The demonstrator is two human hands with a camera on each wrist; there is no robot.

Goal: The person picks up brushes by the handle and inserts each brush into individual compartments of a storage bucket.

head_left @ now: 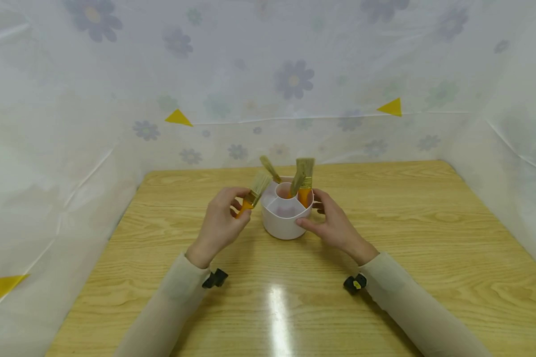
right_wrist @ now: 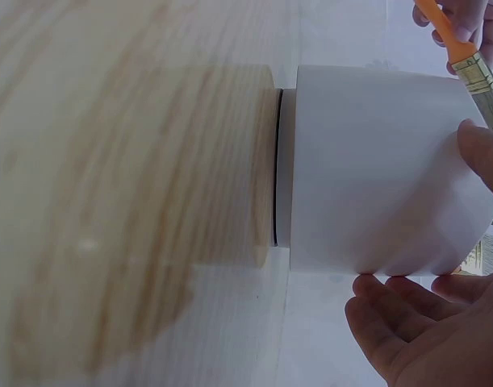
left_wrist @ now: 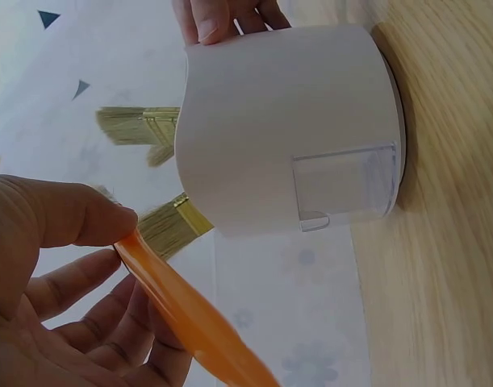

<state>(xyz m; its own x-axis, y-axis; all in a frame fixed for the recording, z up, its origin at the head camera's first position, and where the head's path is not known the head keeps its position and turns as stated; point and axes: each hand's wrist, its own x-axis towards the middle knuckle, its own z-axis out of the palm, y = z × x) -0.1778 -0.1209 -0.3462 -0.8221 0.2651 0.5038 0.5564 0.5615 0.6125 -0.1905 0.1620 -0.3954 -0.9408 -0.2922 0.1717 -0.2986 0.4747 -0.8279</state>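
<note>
A white round desk organizer (head_left: 282, 228) with dividers and a central tube stands upright on the table. Three paintbrushes stand in it bristles up: a narrow one (head_left: 270, 168) at the back left, another (head_left: 297, 182) by the tube, and a wide brush (head_left: 305, 173) at the right. Beside the organizer's left side, my left hand (head_left: 221, 218) pinches a paintbrush by its orange handle (left_wrist: 190, 314), bristles (head_left: 260, 183) tilted up to the right near the rim. My right hand (head_left: 337, 225) grips the organizer's right side, thumb in front and fingers behind.
The wood-grain table (head_left: 268, 317) runs back to a pale flowered sheet (head_left: 241, 74), with similar sheeting at both sides. Yellow triangles (head_left: 178, 118) mark the sheets. A clear plastic pocket (left_wrist: 347, 185) sits on the organizer's outer wall.
</note>
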